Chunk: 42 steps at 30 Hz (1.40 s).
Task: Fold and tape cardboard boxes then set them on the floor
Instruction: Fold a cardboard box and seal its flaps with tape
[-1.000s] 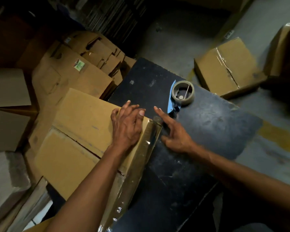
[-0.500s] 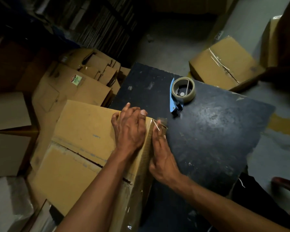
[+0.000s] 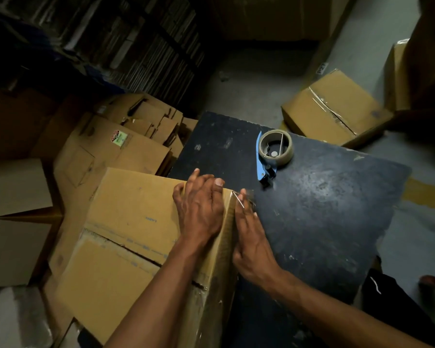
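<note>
A cardboard box (image 3: 131,222) stands against the left edge of the dark table (image 3: 324,209), its top flaps closed along a seam. My left hand (image 3: 201,209) lies flat on the box's top near the right corner. My right hand (image 3: 251,237) presses with straight fingers against the box's right side, where clear tape runs over the edge. A tape roll in a blue-handled dispenser (image 3: 273,151) lies on the table just beyond my hands.
A taped box (image 3: 334,109) sits on the grey floor beyond the table, another box (image 3: 397,74) at the far right. Flattened and stacked cartons (image 3: 116,144) crowd the left side. Dark shelving fills the back.
My right hand came off the table and laid itself flat against the box's taped side. The left hand stayed on top of the box.
</note>
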### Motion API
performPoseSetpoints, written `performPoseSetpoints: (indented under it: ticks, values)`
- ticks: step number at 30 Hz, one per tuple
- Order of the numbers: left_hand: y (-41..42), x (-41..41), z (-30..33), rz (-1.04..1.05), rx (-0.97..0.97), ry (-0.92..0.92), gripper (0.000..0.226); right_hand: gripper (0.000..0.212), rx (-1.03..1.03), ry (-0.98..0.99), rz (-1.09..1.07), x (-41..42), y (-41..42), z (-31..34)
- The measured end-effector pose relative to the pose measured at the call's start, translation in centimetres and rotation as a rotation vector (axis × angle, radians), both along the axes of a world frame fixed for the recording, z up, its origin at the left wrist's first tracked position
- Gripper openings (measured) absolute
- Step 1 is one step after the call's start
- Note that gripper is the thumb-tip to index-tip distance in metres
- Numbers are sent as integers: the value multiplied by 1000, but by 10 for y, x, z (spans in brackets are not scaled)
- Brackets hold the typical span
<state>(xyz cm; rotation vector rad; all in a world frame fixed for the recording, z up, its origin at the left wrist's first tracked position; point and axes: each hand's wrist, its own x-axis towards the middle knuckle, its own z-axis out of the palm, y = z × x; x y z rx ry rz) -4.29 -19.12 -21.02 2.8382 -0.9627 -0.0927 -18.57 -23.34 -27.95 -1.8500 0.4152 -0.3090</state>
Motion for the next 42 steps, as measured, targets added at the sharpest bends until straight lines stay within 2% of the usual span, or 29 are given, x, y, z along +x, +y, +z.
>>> performPoseSetpoints:
  ticks: [2, 4, 7, 9, 10, 12, 14, 17, 22, 27, 33, 35, 38, 42]
  values:
    - [-1, 0, 0, 9, -3, 6, 68, 103, -50, 39, 79, -16, 5, -7]
    - [-1, -1, 1, 7, 2, 17, 68, 94, -49, 7, 105, -31, 0, -15]
    - [-1, -1, 1, 10, 1, 35, 68, 57, 34, -146, -98, -33, -26, -10]
    - [-1, 0, 1, 13, 2, 32, 67, 28, 139, -150, -207, -21, -53, 10]
    - [-1, 0, 1, 11, 2, 32, 66, 22, 222, -130, -207, -13, -66, 23]
    - [-2, -1, 3, 11, 0, 44, 63, 32, 368, -88, -138, 5, -89, 46]
    - [-2, -1, 4, 9, -7, 44, 59, 42, 354, -46, -35, 22, -104, 52]
    - [0, 0, 3, -14, -14, 26, 61, 38, 260, 12, 170, 41, -115, 42]
    - [-2, 1, 2, -3, -35, 32, 59, 34, 318, -111, 285, 53, -131, 20]
    - [-1, 2, 1, -6, -30, 35, 62, 30, 353, -101, 305, 57, -139, 12]
    - [-1, 1, 3, -6, -55, 52, 59, 28, 169, -26, 316, 52, -147, 11]
    - [-1, 0, 3, -8, -56, 55, 60, 33, 126, 0, 383, 51, -153, 16]
    - [-1, 1, 4, -9, -68, 68, 63, 49, 217, -16, 406, 50, -150, 22]
    - [1, 2, 2, -14, -57, 53, 58, 61, -42, -103, 331, 55, -128, 13]
